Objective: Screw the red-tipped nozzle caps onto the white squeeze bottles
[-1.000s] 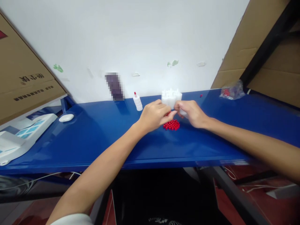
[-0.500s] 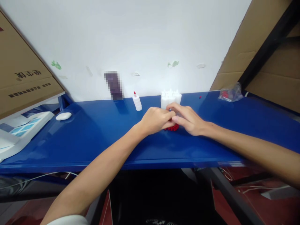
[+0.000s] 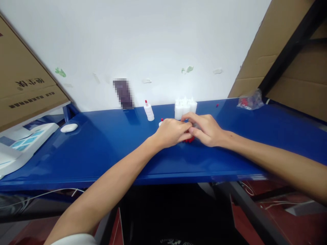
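A small white bottle with a red tip (image 3: 160, 124) pokes out behind the back of my left hand (image 3: 170, 132). My left fingers are closed around it as far as I can see; most of it is hidden. My right hand (image 3: 206, 129) meets the left over a pile of small red caps (image 3: 189, 139). Its thumb and curled fingers press in by the left fingertips, and whatever lies between them is hidden. Just behind the hands stands a tight group of white bottles (image 3: 185, 108). Another white bottle (image 3: 149, 112), topped with red, stands apart to the left.
The blue table (image 3: 102, 146) runs up to a white wall. On the left are a white earbud case (image 3: 68, 128), a white device (image 3: 30, 143) and a cardboard box (image 3: 28, 68). A clear bag with red pieces (image 3: 251, 100) and a loose red cap (image 3: 217, 105) lie at the right.
The red-tipped bottle behind my left hand has come into sight. Less of the red cap pile shows below the fingers. Both hands have stayed almost in place.
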A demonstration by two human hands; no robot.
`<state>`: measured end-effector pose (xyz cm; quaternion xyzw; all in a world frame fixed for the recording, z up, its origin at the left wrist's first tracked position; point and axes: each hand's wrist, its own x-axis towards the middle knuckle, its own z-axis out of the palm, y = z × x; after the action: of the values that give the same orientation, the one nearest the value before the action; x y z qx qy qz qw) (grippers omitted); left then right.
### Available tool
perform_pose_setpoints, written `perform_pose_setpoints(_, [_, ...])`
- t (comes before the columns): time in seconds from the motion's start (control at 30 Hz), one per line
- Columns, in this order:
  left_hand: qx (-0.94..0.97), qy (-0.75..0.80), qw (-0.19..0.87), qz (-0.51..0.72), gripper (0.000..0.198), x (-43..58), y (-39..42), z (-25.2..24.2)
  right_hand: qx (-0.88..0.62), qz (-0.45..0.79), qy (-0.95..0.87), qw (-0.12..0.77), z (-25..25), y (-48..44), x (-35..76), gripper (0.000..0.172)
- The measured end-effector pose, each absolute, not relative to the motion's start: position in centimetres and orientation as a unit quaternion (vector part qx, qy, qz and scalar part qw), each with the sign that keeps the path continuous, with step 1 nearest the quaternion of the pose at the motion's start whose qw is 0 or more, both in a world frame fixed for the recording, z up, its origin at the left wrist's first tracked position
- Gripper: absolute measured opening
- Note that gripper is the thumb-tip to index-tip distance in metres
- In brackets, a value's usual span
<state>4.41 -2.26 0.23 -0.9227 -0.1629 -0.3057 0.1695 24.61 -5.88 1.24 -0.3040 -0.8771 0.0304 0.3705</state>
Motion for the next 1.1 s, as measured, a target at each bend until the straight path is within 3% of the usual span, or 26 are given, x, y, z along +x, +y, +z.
perform_pose_setpoints(0.13, [-0.905, -0.146, 0.174, -0.359, 0.051, 4.4, -2.8, 0.5, -0.32, 0.131, -0.822, 0.452, 1.2, -5.1, 25.3, 0.02])
perform_pose_setpoints(0.27, [-0.884, -0.087, 0.19, -0.419, 0.042, 5.1, -3.3, 0.7, -0.345, 0.281, -0.739, 0.506, 1.6, -4.5, 25.3, 0.013])
perform_pose_setpoints(0.37, [-0.885, -0.04, 0.199, -0.42, 0.036, 5.6, -3.4, 0.7, -0.327, 0.408, -0.694, 0.494, 1.9, -4.5, 24.6, 0.031])
perform_pose_setpoints(0.5, [-0.9, -0.065, 0.182, -0.391, 0.037, 5.6, -3.0, 0.5, -0.315, 0.476, -0.667, 0.478, 2.1, -5.1, 23.7, 0.056])
perform_pose_setpoints(0.67, [-0.909, -0.103, 0.135, -0.38, 0.034, 4.8, -2.6, 0.9, -0.308, 0.492, -0.652, 0.487, 1.8, -4.8, 23.6, 0.059])
perform_pose_setpoints(0.77, [-0.895, -0.121, 0.121, -0.411, 0.036, 3.9, -2.1, 1.6, -0.352, 0.442, -0.66, 0.495, 1.4, -4.1, 24.0, 0.045])
perform_pose_setpoints(0.9, [-0.866, -0.166, 0.159, -0.445, 0.042, 1.8, -0.4, 2.4, -0.405, 0.372, -0.664, 0.506, 1.3, -3.6, 24.5, 0.041])
perform_pose_setpoints(1.1, [-0.877, -0.226, 0.218, -0.364, 0.048, -0.2, 1.6, 2.3, -0.438, 0.328, -0.675, 0.495, 1.3, -4.0, 24.7, 0.046])
